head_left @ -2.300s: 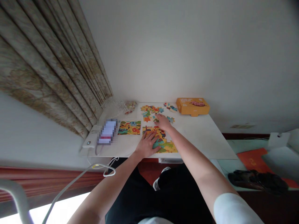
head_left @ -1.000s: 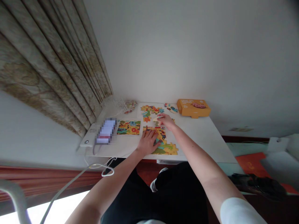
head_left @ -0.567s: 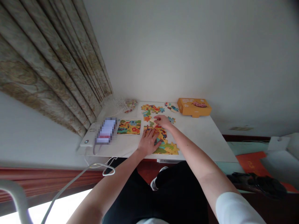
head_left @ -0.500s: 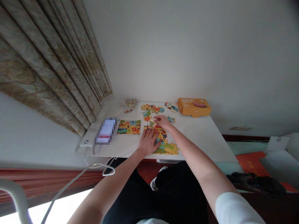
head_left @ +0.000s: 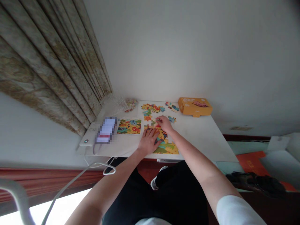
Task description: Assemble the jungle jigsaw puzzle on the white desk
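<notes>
A partly joined jigsaw puzzle point(head_left: 167, 148) with bright animal scenes lies near the table's front edge. My left hand point(head_left: 148, 141) rests flat on its left part, fingers spread. At the puzzle's upper edge, my right hand point(head_left: 164, 123) has its fingers pinched together on a puzzle piece, which they mostly hide. Just left of those fingertips shows a small green puzzle piece point(head_left: 153, 123). Loose and joined puzzle pieces point(head_left: 153, 108) are spread farther back, and a blue puzzle piece point(head_left: 172, 119) lies right of my right hand. The picture card point(head_left: 129, 126) is left of the puzzle.
A phone with a blurred screen point(head_left: 106, 129) lies on a white device point(head_left: 86, 141) with cables point(head_left: 93, 164) at the table's left. Behind stands a clear plastic tray point(head_left: 114, 104). An orange box point(head_left: 195, 107) sits at the back right, near more pieces point(head_left: 172, 107).
My right hand's fingers have shifted slightly at the puzzle's upper edge, and a green piece beside them now shows more. The left hand stays flat in place.
</notes>
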Demonstrator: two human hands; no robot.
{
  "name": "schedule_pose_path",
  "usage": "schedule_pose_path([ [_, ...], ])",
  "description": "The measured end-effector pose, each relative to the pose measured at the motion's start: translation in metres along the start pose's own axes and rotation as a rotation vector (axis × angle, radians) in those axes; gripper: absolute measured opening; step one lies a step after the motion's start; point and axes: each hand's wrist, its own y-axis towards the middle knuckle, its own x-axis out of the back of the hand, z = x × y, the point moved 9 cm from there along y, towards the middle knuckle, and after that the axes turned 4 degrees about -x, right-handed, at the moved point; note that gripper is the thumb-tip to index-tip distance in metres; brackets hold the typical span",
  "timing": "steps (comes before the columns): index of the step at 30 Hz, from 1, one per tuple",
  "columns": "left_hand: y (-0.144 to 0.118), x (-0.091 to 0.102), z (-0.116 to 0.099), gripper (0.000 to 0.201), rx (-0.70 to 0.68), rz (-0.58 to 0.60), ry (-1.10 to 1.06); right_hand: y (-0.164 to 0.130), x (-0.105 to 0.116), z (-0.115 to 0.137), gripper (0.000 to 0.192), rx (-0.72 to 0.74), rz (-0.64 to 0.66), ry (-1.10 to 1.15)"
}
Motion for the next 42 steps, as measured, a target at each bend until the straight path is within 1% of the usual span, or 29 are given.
schedule_pose_path([
  [2,0.000,0.000,0.000,0.053,0.005,0.007,0.000,-0.004,0.001,0.003,0.013,0.024,-0.029,-0.018],
  [6,0.002,0.002,0.000,0.050,0.007,0.005,-0.005,-0.017,0.004,0.005,0.016,0.027,-0.072,-0.040],
  [11,0.002,0.000,0.000,0.051,0.005,0.011,0.007,-0.034,0.005,0.012,0.021,0.091,-0.061,-0.102],
  [15,0.004,-0.001,0.000,0.050,-0.010,0.012,0.023,-0.037,0.003,0.013,0.023,0.078,-0.054,-0.131],
  [18,0.009,0.002,0.001,0.049,-0.014,0.009,0.021,-0.040,0.006,0.016,0.026,0.089,-0.069,-0.103],
  [20,0.015,0.005,0.002,0.051,-0.019,0.003,0.009,-0.045,0.014,0.015,0.028,0.102,-0.091,-0.067],
  [23,0.024,0.004,0.005,0.057,-0.012,0.021,0.000,-0.055,0.036,0.003,0.028,0.101,-0.146,-0.093],
  [27,0.030,-0.007,0.011,0.063,0.015,0.066,0.001,-0.065,0.067,-0.028,0.030,0.029,-0.189,-0.241],
  [29,0.029,-0.011,0.012,0.063,0.020,0.060,0.014,-0.068,0.073,-0.042,0.034,0.004,-0.178,-0.287],
  [32,0.027,-0.011,0.012,0.063,0.020,0.031,0.031,-0.070,0.071,-0.052,0.037,0.004,-0.153,-0.329],
  [35,0.026,-0.009,0.011,0.060,0.013,0.017,0.026,-0.065,0.065,-0.053,0.036,0.006,-0.136,-0.354],
  [37,0.026,-0.006,0.008,0.058,0.010,0.018,0.027,-0.053,0.062,-0.050,0.034,0.002,-0.125,-0.346],
  [39,0.028,-0.002,0.006,0.054,0.008,0.016,0.036,-0.033,0.062,-0.048,0.028,-0.014,-0.116,-0.321],
  [42,0.032,0.006,0.001,0.047,0.001,0.007,0.032,0.009,0.068,-0.047,0.024,-0.072,-0.134,-0.274],
])
